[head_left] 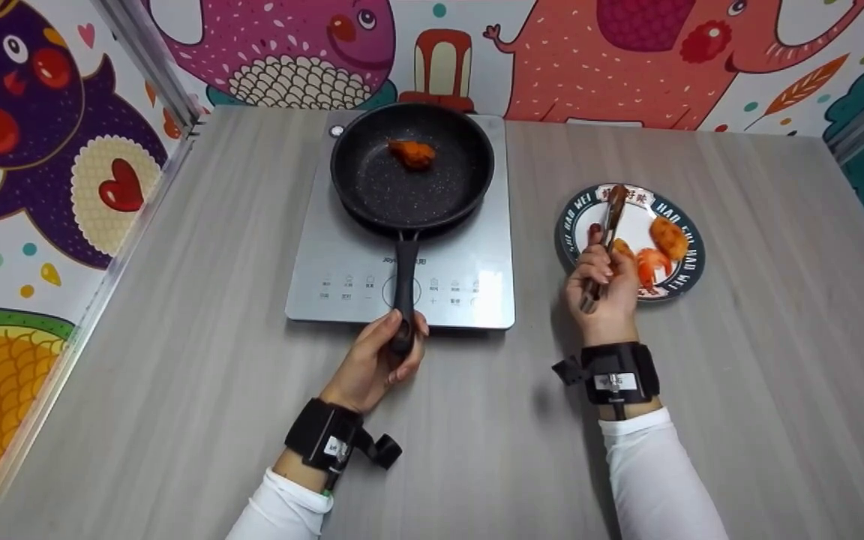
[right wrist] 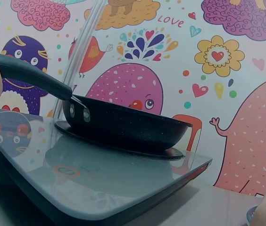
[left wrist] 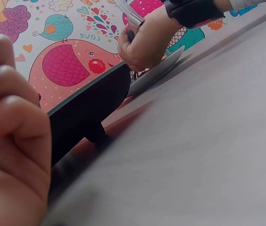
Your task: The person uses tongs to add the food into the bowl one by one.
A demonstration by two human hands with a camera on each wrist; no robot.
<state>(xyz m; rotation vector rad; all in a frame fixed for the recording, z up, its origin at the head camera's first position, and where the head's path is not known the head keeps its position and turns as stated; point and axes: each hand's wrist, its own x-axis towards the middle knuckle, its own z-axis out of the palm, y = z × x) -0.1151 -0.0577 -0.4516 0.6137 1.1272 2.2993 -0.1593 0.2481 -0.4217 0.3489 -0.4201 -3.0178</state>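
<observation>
My left hand (head_left: 372,356) grips the black handle (head_left: 406,274) of a frying pan (head_left: 432,199). The pan stands on a silver induction cooker (head_left: 308,255), and a reddish-brown piece of food (head_left: 413,154), like a chicken piece, lies in it. Over a dark-rimmed plate (head_left: 691,274), my right hand (head_left: 606,296) holds metal tongs (head_left: 615,206). Whether their tips pinch anything cannot be made out. On the plate are a golden breaded piece (head_left: 669,238) and an orange-red, shrimp-like piece (head_left: 653,267); another golden bit is partly hidden by the hand.
A wood-grain table (head_left: 199,360) carries the cooker and, to its right, the plate. Walls with cartoon animals (head_left: 612,67) close off the back and left side, and a metal rail (head_left: 139,60) runs up the left corner. Each wrist wears a black camera strap (head_left: 619,373).
</observation>
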